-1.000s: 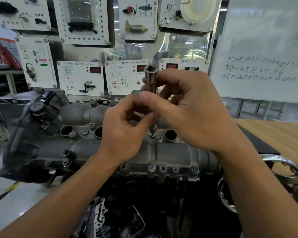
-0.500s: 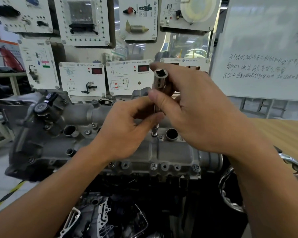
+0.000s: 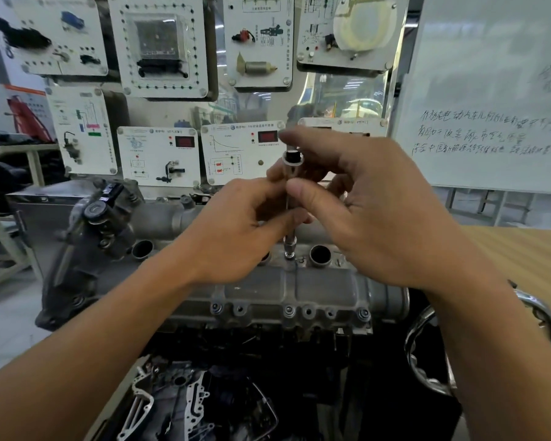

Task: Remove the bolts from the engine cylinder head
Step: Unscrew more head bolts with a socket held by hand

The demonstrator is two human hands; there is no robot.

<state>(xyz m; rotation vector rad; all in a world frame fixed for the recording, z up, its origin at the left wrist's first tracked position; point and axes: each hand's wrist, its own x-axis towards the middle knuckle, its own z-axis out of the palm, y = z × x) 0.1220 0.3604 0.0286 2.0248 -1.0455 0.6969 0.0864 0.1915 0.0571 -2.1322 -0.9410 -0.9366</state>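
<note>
We see a socket extension bar standing upright on the top of the engine cylinder head, its lower tip seated on a bolt just left of an open round bore; the left hand pinches the thin shaft low down between thumb and fingers; the right hand pinches it higher, thumb on the near side just below the wide top end, forefinger raised straight above it. Along the near edge of the head we count a row of small bolts seated in their bosses. Far behind hang white training panels; a whiteboard stands far right, above a wooden worktop.
</note>
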